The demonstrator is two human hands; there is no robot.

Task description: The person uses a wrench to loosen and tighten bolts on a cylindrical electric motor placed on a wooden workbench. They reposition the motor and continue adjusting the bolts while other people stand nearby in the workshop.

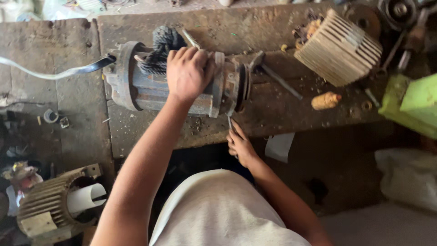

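Observation:
A worn blue-grey electric motor [150, 93] lies on its side on a dirty wooden workbench [282, 114]. My left hand [188, 73] rests palm down on top of its casing, fingers gripping the far side. My right hand [240, 146] is at the bench's near edge, pinching a thin metal tool [230, 124] whose tip points up at the motor's end cover [236, 86]. A bundle of dark wire [160, 52] sticks out behind the motor. A grey cable [54, 73] runs off to the left.
A tan finned motor housing [339, 48] lies at the back right, with a small yellowish piece [325, 101] and a metal rod [280, 81] nearby. A green machine [409, 105] is at the right edge. Another ribbed housing with a white tube [59, 205] sits on the floor lower left.

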